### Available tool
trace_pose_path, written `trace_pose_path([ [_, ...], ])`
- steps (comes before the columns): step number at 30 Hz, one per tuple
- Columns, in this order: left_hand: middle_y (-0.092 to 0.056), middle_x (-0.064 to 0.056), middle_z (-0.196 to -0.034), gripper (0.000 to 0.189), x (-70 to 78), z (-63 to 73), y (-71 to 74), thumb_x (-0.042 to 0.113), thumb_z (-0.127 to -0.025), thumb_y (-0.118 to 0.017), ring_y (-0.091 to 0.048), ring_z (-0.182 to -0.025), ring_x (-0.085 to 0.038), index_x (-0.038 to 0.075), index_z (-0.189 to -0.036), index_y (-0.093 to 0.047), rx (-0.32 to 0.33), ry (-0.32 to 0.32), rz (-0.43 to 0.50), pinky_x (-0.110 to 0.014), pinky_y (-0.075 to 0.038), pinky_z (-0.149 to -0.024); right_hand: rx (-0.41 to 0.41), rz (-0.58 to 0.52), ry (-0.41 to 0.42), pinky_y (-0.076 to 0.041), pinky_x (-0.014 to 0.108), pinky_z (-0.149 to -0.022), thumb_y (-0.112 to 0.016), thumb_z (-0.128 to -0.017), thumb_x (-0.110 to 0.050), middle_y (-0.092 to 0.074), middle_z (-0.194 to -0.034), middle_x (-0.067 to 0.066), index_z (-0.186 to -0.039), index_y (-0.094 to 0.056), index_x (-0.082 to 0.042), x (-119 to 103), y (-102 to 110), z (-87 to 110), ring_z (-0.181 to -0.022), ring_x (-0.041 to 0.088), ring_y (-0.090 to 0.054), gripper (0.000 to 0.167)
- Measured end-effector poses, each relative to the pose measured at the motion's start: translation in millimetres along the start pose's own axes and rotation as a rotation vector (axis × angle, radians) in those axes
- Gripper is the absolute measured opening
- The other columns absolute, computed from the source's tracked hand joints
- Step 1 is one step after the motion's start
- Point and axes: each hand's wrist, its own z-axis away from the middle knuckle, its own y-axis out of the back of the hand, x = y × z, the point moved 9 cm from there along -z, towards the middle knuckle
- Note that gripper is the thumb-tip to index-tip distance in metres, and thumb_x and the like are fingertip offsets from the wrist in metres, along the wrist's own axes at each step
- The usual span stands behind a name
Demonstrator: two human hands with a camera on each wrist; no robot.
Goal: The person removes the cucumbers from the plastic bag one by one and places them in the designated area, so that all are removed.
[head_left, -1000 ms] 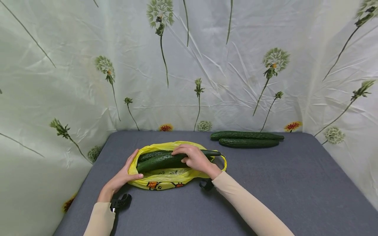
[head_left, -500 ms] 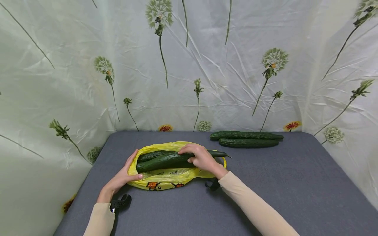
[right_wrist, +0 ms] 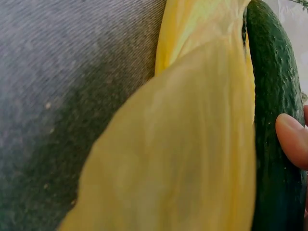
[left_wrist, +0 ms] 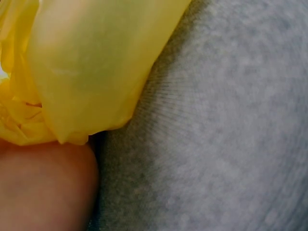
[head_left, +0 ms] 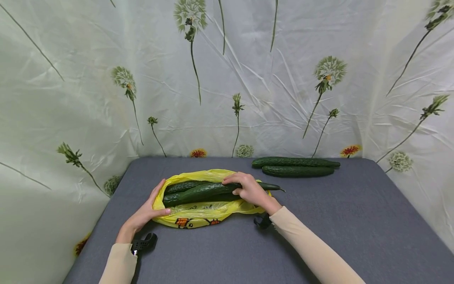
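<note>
A yellow plastic bag [head_left: 213, 219] lies on its side, its mouth spread wide. My left hand [head_left: 144, 213] holds the bag's left end, thumb over the near rim and fingers at the far side. My right hand [head_left: 250, 192] grips a long dark green cucumber [head_left: 203, 192] near its right part; the thin stem end pokes out past the bag on the right. Behind it in the bag lies another cucumber [head_left: 182, 186], and a dark green shape shows below the held one. The right wrist view has a thumb [right_wrist: 292, 139] pressed on the cucumber [right_wrist: 274, 72].
Two more cucumbers [head_left: 296, 162] lie side by side at the back of the grey table [head_left: 337, 213], right of the bag. A pale curtain [head_left: 276, 90] with printed dandelions hangs behind and along the left side.
My right hand has moved to the right, pulling the cucumber along, so its stem end sticks further out of the bag. The left hand has stayed on the bag.
</note>
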Motion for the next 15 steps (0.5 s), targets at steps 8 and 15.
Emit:
trace_pose_path([
  [8,0.009,-0.014,-0.158,0.101,0.0,-0.7,-0.2,0.014,-0.083,-0.072,0.009,-0.14,-0.045,0.028,-0.155,-0.003,0.0,0.005,0.006,-0.075,-0.005,-0.097,0.032,-0.005,0.033,-0.05,0.038,-0.086,-0.067,-0.077,0.019,-0.065,-0.118,0.008,-0.115,-0.069,-0.005,2.3,9.1,7.2,-0.108,0.024,-0.058,0.045],
  [15,0.009,-0.014,-0.158,0.102,-0.3,-0.3,0.8,0.014,-0.083,-0.073,0.008,-0.14,-0.046,0.026,-0.156,-0.003,0.008,0.009,0.008,-0.075,-0.006,-0.097,0.044,-0.005,-0.01,-0.049,0.039,-0.087,-0.067,-0.077,0.017,-0.065,-0.117,0.006,-0.114,-0.069,-0.005,12.2,19.5,15.3,-0.107,0.023,-0.057,0.043],
])
